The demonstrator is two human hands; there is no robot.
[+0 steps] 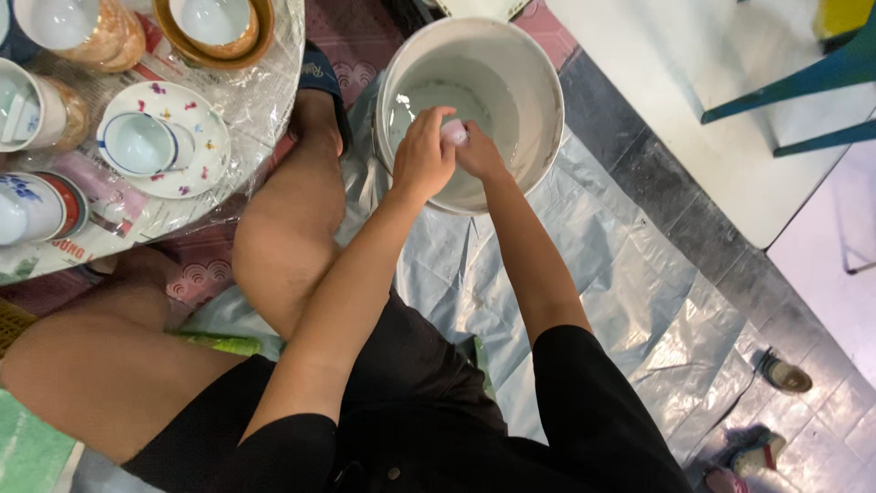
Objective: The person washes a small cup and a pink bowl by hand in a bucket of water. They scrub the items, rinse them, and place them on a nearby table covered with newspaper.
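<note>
Both my hands reach over a white plastic bucket [538,82] that holds a little clear water. My left hand [422,157] and my right hand [478,153] together grip a small pale pinkish-white object [453,133], mostly hidden by the fingers; what it is cannot be made out. The hands meet above the near side of the bucket. I sit low, with bare knees to the left of the bucket and a sandalled foot [319,78] beside it.
A round tray [265,91] wrapped in clear plastic at the upper left carries several ceramic cups and a flowered saucer [196,151] with a cup. A grey plastic sheet [639,274] covers the floor. Green chair legs [803,87] stand upper right; small shoes [785,374] lie lower right.
</note>
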